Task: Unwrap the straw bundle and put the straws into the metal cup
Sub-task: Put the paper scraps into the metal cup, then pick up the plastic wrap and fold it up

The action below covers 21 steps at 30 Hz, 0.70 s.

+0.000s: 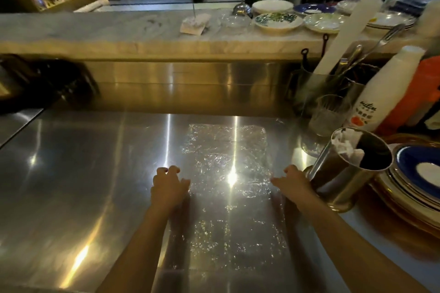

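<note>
Surface: steel counter (83, 173), bright glare streaks, dim room beyond the far marble ledge (119, 31).
Wrap: clear plastic sheet (226, 150) lies flat and spread open, long axis running near to far, between both hands.
Left hand (166, 185): at the sheet's left edge, fingers curled, pinching nothing I can make out.
Right hand (294, 184): at the sheet's right edge, fingers loosely bent, empty as far as I can tell, just beside the cup's base.
Metal cup (342, 173): right of the sheet, tilted, white paper-wrapped straws (345, 146) already inside.
Nearer hand: right.
Judgement: straws look loaded; only the wrap remains.
</note>
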Motion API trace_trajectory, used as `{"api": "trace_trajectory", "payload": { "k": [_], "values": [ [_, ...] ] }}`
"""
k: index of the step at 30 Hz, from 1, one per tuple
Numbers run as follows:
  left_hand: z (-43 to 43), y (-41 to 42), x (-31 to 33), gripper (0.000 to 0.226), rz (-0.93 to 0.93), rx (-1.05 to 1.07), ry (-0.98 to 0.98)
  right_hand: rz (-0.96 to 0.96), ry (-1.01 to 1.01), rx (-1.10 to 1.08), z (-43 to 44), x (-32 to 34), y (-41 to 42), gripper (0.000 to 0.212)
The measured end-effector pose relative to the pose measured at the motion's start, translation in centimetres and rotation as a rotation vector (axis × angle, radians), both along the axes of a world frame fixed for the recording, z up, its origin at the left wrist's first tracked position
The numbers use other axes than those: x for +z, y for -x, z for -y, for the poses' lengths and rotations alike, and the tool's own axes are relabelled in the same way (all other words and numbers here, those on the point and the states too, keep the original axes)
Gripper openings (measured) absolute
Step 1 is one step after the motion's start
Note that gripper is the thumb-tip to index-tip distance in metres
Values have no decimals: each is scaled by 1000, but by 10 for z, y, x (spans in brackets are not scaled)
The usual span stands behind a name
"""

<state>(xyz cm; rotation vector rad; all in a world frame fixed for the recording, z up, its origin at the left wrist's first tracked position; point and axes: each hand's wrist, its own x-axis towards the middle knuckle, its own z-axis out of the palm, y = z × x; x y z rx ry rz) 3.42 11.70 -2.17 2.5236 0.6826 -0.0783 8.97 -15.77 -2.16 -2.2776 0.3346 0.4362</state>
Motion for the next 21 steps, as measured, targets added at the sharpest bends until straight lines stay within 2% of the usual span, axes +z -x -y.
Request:
{"api": "trace_trajectory", "payload": {
  "k": [4,7,8,11,14,21],
  "values": [
    [2,10,-2,60,-80,35,14,-117,-214,-121,-3,-3,-1,52],
    [1,11,2,68,-8,195,311,-127,-323,-124,-4,-2,2,27],
    [0,11,3,63,-1,243,438,-119,-351,-127,-3,-2,4,19],
    [-3,13,6,18,-4,238,740,-139,-479,-147,1,-1,10,6],
    [-7,18,1,16,62,193,810,-131,-571,-156,6,2,14,2],
    [-14,26,23,5,242,76,901,-30,-739,-173,25,1,11,11]
  ]
}}
